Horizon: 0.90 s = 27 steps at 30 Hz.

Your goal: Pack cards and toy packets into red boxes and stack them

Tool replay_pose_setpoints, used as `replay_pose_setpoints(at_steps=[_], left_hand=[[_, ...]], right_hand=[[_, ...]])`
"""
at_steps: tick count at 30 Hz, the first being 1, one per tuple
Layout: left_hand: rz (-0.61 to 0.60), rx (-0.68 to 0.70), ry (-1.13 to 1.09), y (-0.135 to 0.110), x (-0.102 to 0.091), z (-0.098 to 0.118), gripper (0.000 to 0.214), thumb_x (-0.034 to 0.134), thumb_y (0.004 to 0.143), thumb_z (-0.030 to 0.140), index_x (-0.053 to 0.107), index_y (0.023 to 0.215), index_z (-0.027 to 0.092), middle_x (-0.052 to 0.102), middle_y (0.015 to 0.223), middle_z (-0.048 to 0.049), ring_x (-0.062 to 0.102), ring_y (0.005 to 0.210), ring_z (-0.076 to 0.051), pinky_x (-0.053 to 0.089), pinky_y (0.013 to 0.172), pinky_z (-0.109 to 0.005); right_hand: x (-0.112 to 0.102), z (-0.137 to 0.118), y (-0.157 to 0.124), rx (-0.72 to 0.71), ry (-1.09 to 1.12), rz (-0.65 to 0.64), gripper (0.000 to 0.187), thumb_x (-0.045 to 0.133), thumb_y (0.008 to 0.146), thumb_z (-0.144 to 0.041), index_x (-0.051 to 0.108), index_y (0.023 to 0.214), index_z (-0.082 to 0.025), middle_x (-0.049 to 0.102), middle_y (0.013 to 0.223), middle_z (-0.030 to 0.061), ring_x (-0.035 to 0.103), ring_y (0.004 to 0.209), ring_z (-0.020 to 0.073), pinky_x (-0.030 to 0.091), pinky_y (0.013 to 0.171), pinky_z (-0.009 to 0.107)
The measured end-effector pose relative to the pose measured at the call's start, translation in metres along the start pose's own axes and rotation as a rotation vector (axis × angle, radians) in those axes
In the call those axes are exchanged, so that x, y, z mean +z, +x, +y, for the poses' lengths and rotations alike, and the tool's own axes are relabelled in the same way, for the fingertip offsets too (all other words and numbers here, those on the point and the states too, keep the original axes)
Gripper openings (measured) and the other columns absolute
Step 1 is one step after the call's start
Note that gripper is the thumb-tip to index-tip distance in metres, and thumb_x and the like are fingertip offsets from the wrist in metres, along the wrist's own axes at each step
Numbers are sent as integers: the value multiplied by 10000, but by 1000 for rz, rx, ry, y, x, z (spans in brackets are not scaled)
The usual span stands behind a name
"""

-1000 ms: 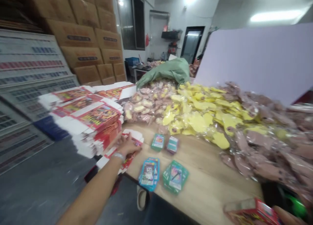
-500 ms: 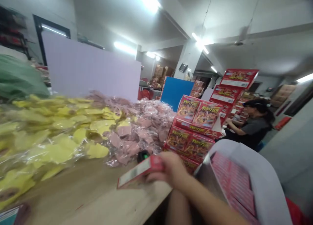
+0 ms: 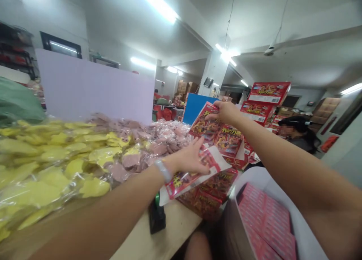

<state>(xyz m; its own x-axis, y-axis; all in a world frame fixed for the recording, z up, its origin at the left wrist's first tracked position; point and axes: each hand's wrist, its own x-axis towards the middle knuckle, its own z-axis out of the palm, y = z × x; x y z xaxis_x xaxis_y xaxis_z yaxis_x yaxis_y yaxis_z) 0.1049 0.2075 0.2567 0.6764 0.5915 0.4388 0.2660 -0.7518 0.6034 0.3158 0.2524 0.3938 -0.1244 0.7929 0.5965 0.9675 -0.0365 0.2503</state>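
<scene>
On my feed the left hand [image 3: 190, 159] is stretched over the bench [image 3: 132, 239] near its right-hand corner, fingers spread across a red-and-white carton [image 3: 183, 182]. The carton is tilted in front of a stack of red boxes [image 3: 227, 139]; I can't tell whether the fingers grip it or only press on it. I see the right hand [image 3: 227, 113] reaching higher, fingers bent over the upper edge of a leaning box [image 3: 202, 126] on that stack. It touches the box, but I can't make out how firmly it is pinched.

Just below the carton, near the bench's near edge, I have a black tool [image 3: 157, 216] with a green part. Bagged yellow pieces [image 3: 56, 165] heap along the left of the bench, and pink ones [image 3: 130, 169] run from them towards the boxes. Past the bench's right edge stands a white bin [image 3: 256, 172] holding red packs [image 3: 263, 218]. Beyond it I see a co-worker in a dark cap [image 3: 295, 120].
</scene>
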Motion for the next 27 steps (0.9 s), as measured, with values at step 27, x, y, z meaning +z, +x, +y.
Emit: replay_pose_setpoints(at_steps=[27], left_hand=[[345, 4, -211, -42, 5, -14, 837, 694, 605, 327, 248, 1302, 195, 471, 1237, -85, 474, 1112, -229, 378, 972, -332]], right_hand=[[25, -74, -111, 122, 565, 251, 735, 453, 769, -528, 147, 1385, -268, 314, 1394, 89, 339, 1227, 316, 256, 995, 513]])
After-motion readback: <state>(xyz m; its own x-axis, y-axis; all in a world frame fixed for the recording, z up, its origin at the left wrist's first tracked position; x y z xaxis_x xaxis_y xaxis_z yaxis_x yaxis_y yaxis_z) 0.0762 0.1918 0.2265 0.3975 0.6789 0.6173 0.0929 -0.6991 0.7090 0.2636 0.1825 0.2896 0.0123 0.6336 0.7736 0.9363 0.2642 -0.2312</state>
